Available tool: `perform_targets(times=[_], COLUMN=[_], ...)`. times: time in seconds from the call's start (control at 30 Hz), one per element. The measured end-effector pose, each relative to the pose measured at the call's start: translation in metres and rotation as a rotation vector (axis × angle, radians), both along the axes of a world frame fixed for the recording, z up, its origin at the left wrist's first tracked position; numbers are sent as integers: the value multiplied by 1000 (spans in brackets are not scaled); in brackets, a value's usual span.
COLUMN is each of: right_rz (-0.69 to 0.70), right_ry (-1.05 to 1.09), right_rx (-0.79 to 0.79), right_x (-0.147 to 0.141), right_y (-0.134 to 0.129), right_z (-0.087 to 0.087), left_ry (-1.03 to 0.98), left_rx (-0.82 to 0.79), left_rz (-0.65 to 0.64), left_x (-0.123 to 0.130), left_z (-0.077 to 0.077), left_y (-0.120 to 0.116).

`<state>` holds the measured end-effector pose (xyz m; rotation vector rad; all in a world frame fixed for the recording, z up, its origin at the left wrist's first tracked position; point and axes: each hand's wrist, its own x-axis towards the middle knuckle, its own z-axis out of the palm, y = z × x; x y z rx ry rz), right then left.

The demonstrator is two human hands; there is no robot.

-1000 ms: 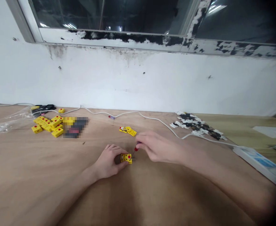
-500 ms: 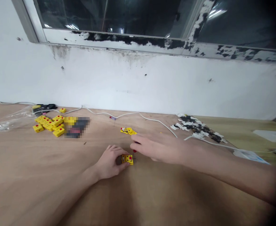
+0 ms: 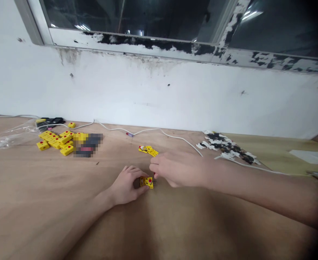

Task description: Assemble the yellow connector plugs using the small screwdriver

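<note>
Clamped by the left hand [image 3: 125,186]: one yellow plug [image 3: 149,183]; tool [image 3: 155,176] gripped by the right hand [image 3: 175,169].

At left, a yellow pile [image 3: 54,141] is noted on the table [image 3: 175,224], beyond the left hand. The plug is pinched between thumb and finger, just right of the left palm; its long axis is laid roughly left to right, pins toward the right. Beyond the plug, an opened plug [image 3: 148,150] is seen. The left hand is nearer, in contact; the right is placed just beside the pin end. Tool mostly hidden; tip contact cannot be told.
</note>
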<state>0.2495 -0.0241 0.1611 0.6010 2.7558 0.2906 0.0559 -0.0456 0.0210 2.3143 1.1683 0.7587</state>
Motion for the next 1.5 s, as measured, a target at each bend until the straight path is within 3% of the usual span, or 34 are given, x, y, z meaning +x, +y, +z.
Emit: perform_targets(times=[0.13,0.37,0.53,0.6,0.77,0.83,0.97,1.07,1.17,1.23,1.33,1.4,1.5], right_rz=[-134,53,-216,-258,-19,7,-136,-371,-584,-607,-625,-624,-708], right_ry=[9,34,17,45,91,82,57,68,87,138,479,765,972], right_rx=[43,-8,-45,-48,-50,-54,-77,-109,-221,-341,-480,-461,-338], right_x=[-6,4,-6,-7,1,1,-8,-16,-12,1,31,51,72], right_y=[-7,5,-1,-4,2,4,-1,-2,10,23,37,39,33], right_z=[1,-2,-1,0,-3,-5,-8,-4,5,7,-13,-43,-97], left_ry=[3,-4,2,-1,-3,4,8,6,-12,-30,-167,-355,-640], left_rx=[5,-1,1,6,11,8,6,9,7,-13,-130,-294,-570], left_rz=[-6,-3,-10,-10,-11,-9,-8,-12,-20,-23,-23,-50,-113], left_x=[0,0,-1,0,0,0,0,0,0,-1,-3,-6,-9], left_z=[-1,0,0,0,0,0,1,0,-1,-2,-2,-2,-3], left_y=[0,-1,-1,-1,-1,-1,-1,-1,-1,0,2,3,4])
